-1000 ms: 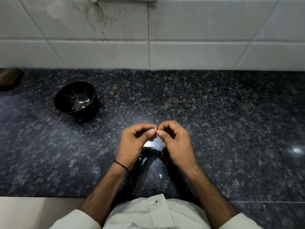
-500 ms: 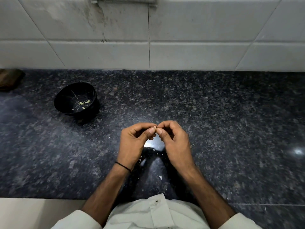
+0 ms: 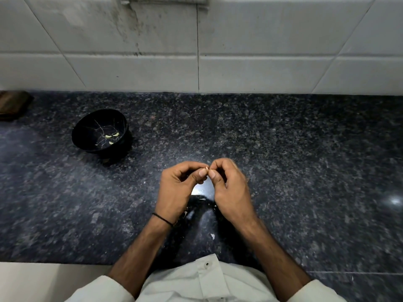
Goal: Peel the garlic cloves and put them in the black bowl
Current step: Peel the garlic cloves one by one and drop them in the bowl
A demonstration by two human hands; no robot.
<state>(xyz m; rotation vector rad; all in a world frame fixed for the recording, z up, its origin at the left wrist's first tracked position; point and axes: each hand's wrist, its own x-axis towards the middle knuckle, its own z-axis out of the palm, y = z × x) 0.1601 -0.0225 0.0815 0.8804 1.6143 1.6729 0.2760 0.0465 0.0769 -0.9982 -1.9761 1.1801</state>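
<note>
Left hand (image 3: pixel 176 192) and right hand (image 3: pixel 231 192) pinch a mostly hidden garlic clove (image 3: pixel 206 170).

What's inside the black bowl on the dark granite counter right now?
The round black bowl holds a few small pale peeled garlic cloves near its bottom, among thin pale lines that I cannot identify. Its near inner wall is hidden by the rim.

A kitchen: dark speckled granite counter (image 3: pixel 283 149) against a stained white-tiled wall (image 3: pixel 261 40), black bowl (image 3: pixel 87 136) holding peeled garlic cloves (image 3: pixel 112 136)
</note>
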